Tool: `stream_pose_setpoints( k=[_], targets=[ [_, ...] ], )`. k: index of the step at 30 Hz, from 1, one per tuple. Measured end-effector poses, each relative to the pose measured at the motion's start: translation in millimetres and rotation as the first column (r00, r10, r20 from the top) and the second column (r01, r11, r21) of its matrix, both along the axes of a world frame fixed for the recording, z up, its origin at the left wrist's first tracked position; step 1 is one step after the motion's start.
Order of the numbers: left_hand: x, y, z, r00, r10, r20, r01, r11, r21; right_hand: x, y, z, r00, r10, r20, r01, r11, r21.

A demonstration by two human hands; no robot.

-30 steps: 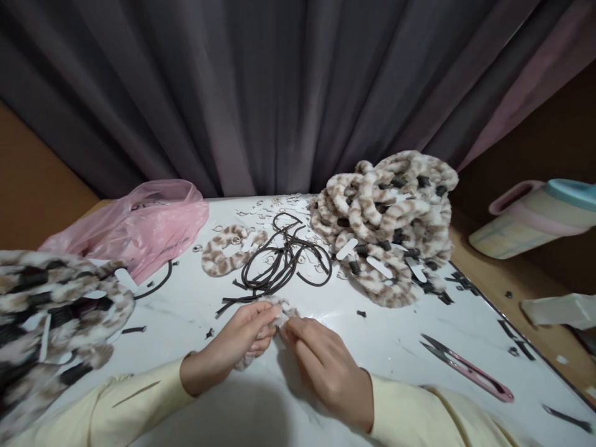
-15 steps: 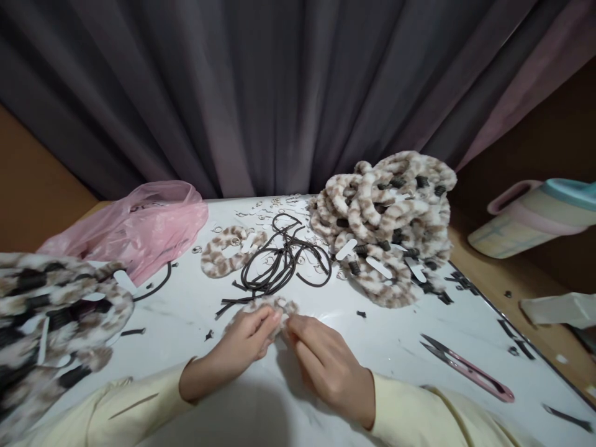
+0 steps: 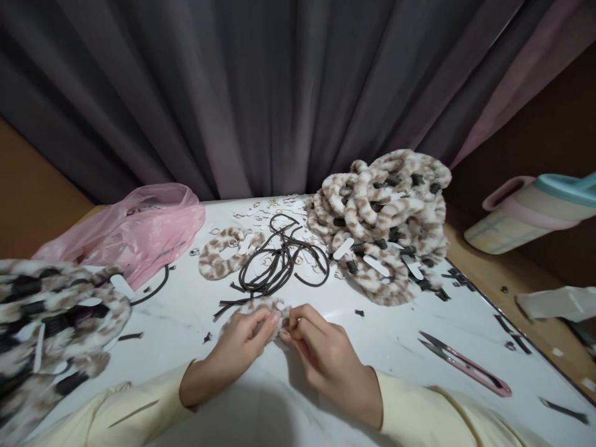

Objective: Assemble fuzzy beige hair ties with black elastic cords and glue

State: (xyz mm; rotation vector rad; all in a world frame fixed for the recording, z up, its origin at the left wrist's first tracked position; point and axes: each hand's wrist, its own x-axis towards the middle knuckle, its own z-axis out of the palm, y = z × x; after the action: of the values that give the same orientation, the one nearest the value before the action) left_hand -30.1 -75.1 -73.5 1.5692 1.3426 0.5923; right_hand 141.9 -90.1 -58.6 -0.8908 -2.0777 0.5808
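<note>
My left hand (image 3: 237, 344) and my right hand (image 3: 321, 354) meet at the middle of the white table (image 3: 382, 347), both pinched on one fluffy brown-and-cream hair tie (image 3: 261, 307). Most of that tie is hidden under my fingers. Just beyond it lies a tangle of dark elastic cords (image 3: 279, 261). A single fluffy tie (image 3: 221, 257) rests further back.
A big heap of fluffy ties (image 3: 382, 217) rises at the back right; another pile (image 3: 41, 323) fills the left edge. A pink plastic bag (image 3: 135, 226) sits back left. Pink thread snips (image 3: 465, 363) lie at the right. A pastel jug (image 3: 535, 211) lies off the table.
My right hand's fingers curled in and closed on the tie beside the left hand's; the tie shifted slightly away from me. The view tilted a little.
</note>
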Motion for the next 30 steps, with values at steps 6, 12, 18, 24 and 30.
stream_pose_setpoints(
  k=[6,12,18,24,30],
  targets=[
    [0.6,3.3,4.9,0.989,-0.129,-0.069,0.125,0.990,-0.057,4.4,11.5,-0.3,0.995,0.053,-0.082,-0.061,0.994,-0.094],
    [-2.5,4.0,6.7,0.975,-0.223,0.003,0.223,0.973,-0.054,5.2,20.0,1.7,0.985,-0.024,-0.170,-0.037,0.939,-0.342],
    [-2.3,1.3,6.4,0.962,-0.227,0.150,0.247,0.960,-0.134,4.1,24.4,-2.0,0.948,-0.078,-0.307,-0.148,0.747,-0.648],
    [-0.8,5.0,11.6,0.877,-0.021,0.480,0.233,0.892,-0.387,6.8,15.8,6.1,0.997,-0.020,-0.077,0.011,0.993,-0.121],
    [-2.3,9.9,13.5,0.815,0.167,0.555,0.169,0.847,-0.504,3.1,8.3,6.0,0.976,0.114,0.185,-0.197,0.823,0.533]
  ],
)
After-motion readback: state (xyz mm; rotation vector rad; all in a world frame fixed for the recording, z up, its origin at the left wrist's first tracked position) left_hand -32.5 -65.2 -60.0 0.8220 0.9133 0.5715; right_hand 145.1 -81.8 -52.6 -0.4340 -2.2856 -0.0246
